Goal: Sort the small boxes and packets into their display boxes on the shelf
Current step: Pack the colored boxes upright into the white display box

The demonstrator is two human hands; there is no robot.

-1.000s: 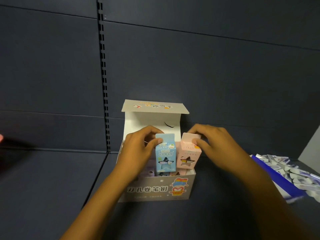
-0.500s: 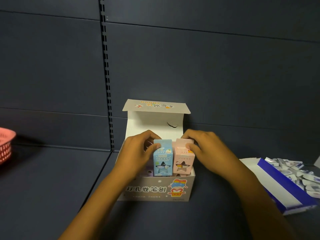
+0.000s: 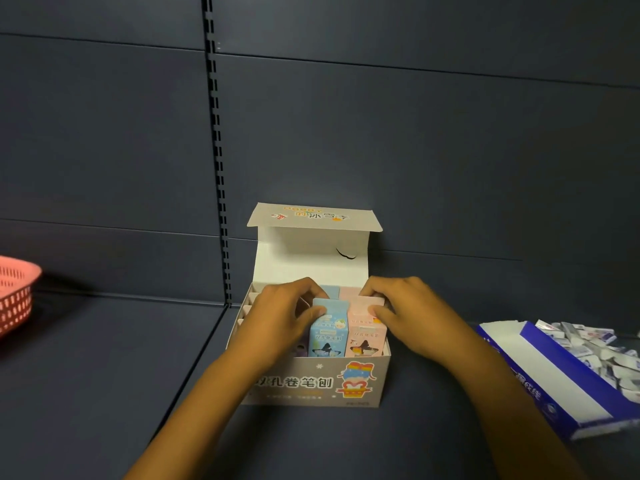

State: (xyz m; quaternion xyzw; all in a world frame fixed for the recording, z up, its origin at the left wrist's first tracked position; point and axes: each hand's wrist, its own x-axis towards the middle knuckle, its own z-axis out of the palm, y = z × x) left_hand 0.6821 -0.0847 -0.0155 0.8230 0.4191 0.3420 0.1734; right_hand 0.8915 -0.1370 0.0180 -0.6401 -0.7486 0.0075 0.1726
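A grey display box (image 3: 313,382) with its lid folded up stands on the dark shelf against the back wall. Inside its front row stand a small blue box (image 3: 327,336) and a small pink box (image 3: 366,337), side by side and upright. My left hand (image 3: 282,317) grips the top of the blue box with thumb and fingers. My right hand (image 3: 403,308) holds the top of the pink box the same way. More small boxes stand in rows behind them, partly hidden by my hands.
A blue-and-white display box (image 3: 561,379) holding several small white packets (image 3: 599,348) lies at the right. A red plastic basket (image 3: 15,292) sits at the far left. A slotted upright (image 3: 216,150) runs down the back wall.
Both hands have pushed the blue and pink boxes down from above the display box into its front row. The view has shifted left, bringing the red basket into sight.
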